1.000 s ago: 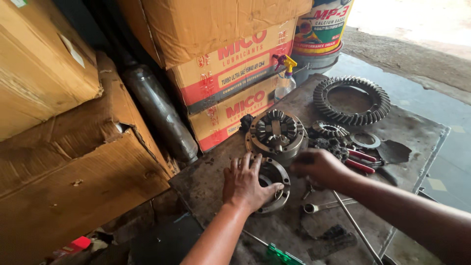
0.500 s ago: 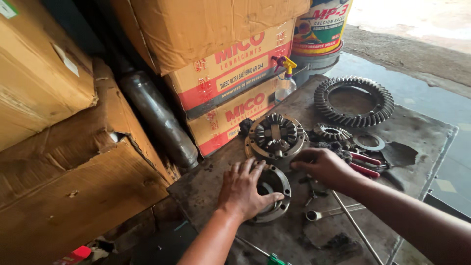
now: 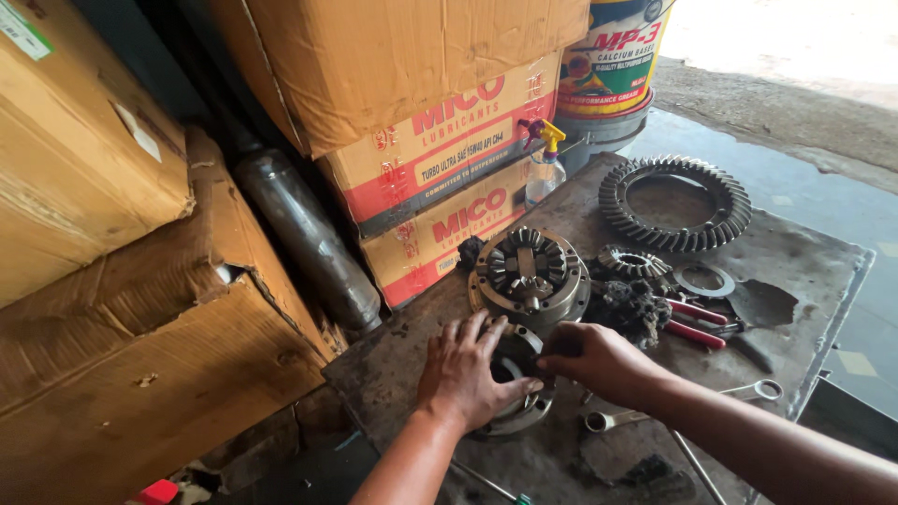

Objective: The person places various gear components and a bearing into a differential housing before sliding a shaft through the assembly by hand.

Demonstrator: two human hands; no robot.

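Near the greasy metal tabletop's (image 3: pixel 804 252) front edge, the left hand (image 3: pixel 465 374) lies spread on a round grey steel housing (image 3: pixel 519 397); the right hand (image 3: pixel 589 360) pinches its rim.

Both bare forearms reach forward and meet — left hand (image 3: pixel 468 374) lies palm-down, fingers spread; right hand (image 3: pixel 589 360) curls beside it, fingertips touching the left thumb.

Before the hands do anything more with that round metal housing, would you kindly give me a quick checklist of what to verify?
1. Left hand flat on the round housing half: ok.
2. Right hand at the housing's rim: ok; its grip cannot tell.
3. Housing resting on the metal table: ok.
4. Geared housing half clear of both hands: ok.
5. Red-handled pliers and wrench lying near the right forearm: not ok.
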